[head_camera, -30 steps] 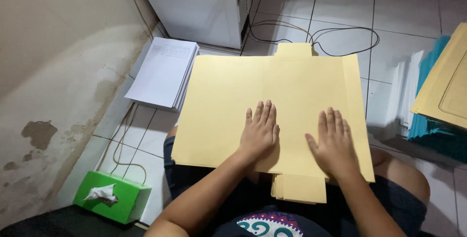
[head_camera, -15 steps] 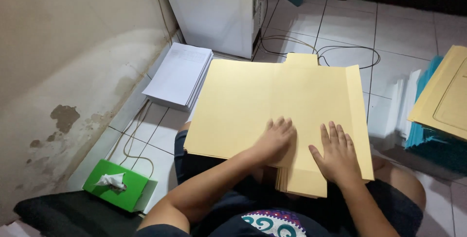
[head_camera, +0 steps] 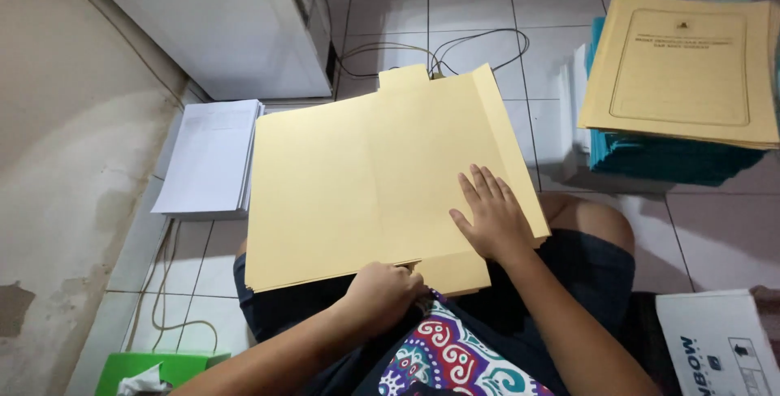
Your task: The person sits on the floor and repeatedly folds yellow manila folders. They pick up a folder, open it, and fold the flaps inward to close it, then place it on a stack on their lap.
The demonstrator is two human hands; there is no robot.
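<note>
A stack of unfolded yellow card folders lies across my lap, a tab sticking out at its far edge. My right hand rests flat on the stack's near right part, fingers spread. My left hand is curled at the stack's near edge, fingers tucked under the lower flap of the folders. Whether it grips the flap or only touches it is hard to see.
A pile of white paper lies on the tiled floor at left, by a white appliance. At right, yellow folders sit on teal ones. A green tissue box is at lower left, a white box at lower right. Cables trail behind.
My left hand has slid off the top of the stack down to its near edge and curled there. The view has shifted right and down; my right hand stays flat on the folders.
</note>
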